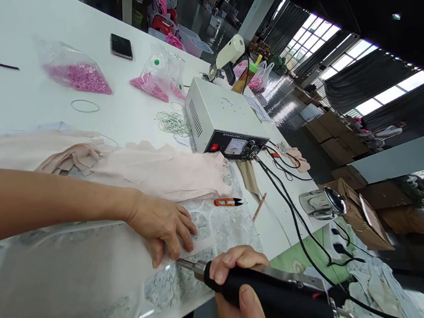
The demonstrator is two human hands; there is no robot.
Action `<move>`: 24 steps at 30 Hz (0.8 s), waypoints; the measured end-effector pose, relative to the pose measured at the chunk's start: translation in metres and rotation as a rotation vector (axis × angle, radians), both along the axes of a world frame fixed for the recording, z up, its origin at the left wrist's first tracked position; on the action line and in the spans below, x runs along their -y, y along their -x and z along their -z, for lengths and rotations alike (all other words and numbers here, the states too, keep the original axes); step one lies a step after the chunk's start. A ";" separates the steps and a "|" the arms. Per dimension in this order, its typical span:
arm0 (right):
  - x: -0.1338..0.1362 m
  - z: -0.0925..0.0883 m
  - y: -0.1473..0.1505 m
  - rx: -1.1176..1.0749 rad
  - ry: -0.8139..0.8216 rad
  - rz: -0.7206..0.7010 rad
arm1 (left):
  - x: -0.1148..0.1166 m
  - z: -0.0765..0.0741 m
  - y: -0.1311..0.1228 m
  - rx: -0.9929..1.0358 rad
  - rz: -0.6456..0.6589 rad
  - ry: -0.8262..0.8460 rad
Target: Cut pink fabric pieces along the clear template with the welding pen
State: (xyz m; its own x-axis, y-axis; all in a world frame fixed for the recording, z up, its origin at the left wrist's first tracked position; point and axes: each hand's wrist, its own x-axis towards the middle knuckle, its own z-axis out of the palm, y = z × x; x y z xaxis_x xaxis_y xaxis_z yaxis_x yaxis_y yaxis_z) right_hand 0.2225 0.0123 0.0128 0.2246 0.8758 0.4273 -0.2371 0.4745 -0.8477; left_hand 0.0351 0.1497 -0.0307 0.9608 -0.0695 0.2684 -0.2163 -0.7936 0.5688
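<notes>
My right hand (241, 296) is wrapped around a black hand-held tool (286, 303) with a metal tip, a cable trailing off to the right. The tip (186, 265) points left and touches a thin pale sheet (186, 248) near the table's front edge. My left hand (164, 226) lies flat on that sheet, fingers spread and pressing it down just beside the tip. Under the sheet is a mottled grey work surface (226, 225). Pale pink fabric (154, 169) is heaped just behind my left hand.
A white control box (222, 118) with cables stands behind the fabric. Orange snips (228, 202) lie to its front. Bags of pink rings (79, 75), loose white rings (173, 122), a phone (121, 46) and a metal cup (323, 202) are around. Cardboard boxes sit on the floor to the right.
</notes>
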 end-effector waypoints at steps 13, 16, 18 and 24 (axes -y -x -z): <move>-0.002 0.002 -0.002 0.040 0.016 -0.028 | 0.002 -0.008 0.000 -0.004 -0.035 -0.073; 0.000 -0.001 0.001 0.024 0.025 -0.015 | 0.003 -0.010 0.000 -0.020 -0.038 -0.095; 0.001 -0.004 0.003 0.005 0.039 0.009 | 0.003 -0.011 0.000 -0.029 -0.029 -0.112; 0.002 -0.004 0.008 0.024 0.049 -0.021 | 0.004 -0.012 -0.002 -0.022 -0.020 -0.154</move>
